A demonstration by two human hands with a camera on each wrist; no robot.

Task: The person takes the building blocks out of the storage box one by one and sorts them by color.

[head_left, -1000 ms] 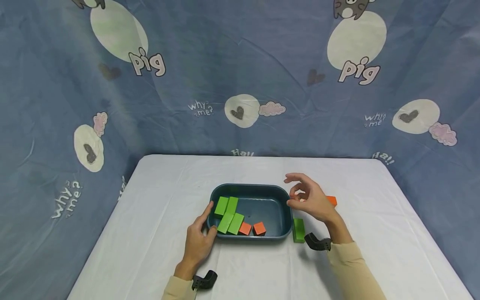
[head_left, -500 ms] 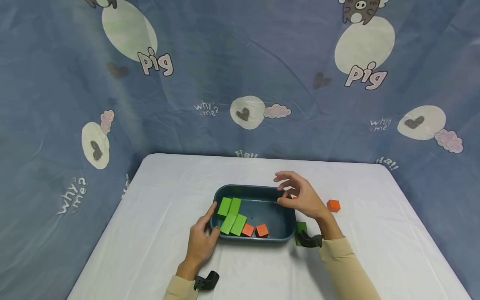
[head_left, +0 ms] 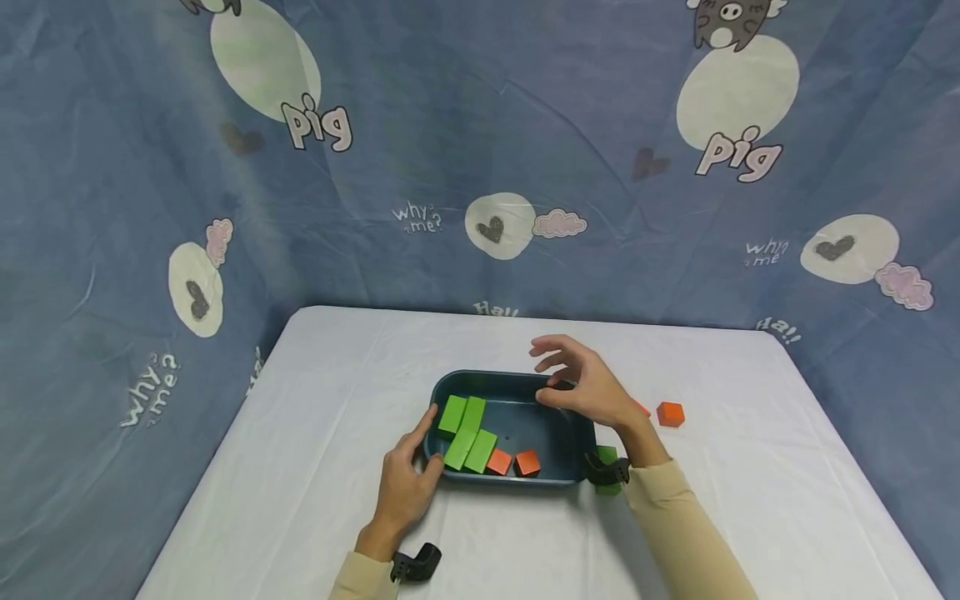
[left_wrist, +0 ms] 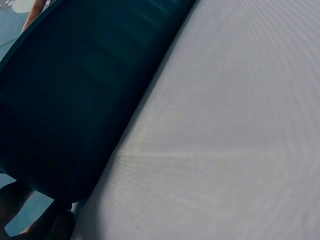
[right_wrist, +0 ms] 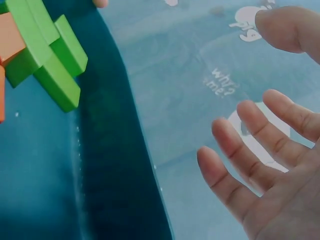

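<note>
A dark teal tray (head_left: 540,429) holds several green blocks (head_left: 463,443) at its left end, with two orange cubes (head_left: 527,462) along the near wall. My left hand (head_left: 402,492) touches the tray's left end, index finger extended along the rim and thumb at the near corner. In the left wrist view its dark fingers (left_wrist: 47,222) show beside the tray's corner. Over the tray's far right corner hovers my right hand (head_left: 588,387); the right wrist view shows its fingers (right_wrist: 232,140) loosely spread with nothing between them.
Right of the tray, an orange cube (head_left: 671,414) lies on the white tabletop (head_left: 300,467). A second orange piece (head_left: 642,407) peeks out behind my right wrist. Close to the tray's right end, a green block (head_left: 607,454) is partly hidden by the black wrist device (head_left: 609,468).
My right hand has moved left, from beside the tray to over its far right corner. The left hand stays at the tray, and the view has shifted slightly.
</note>
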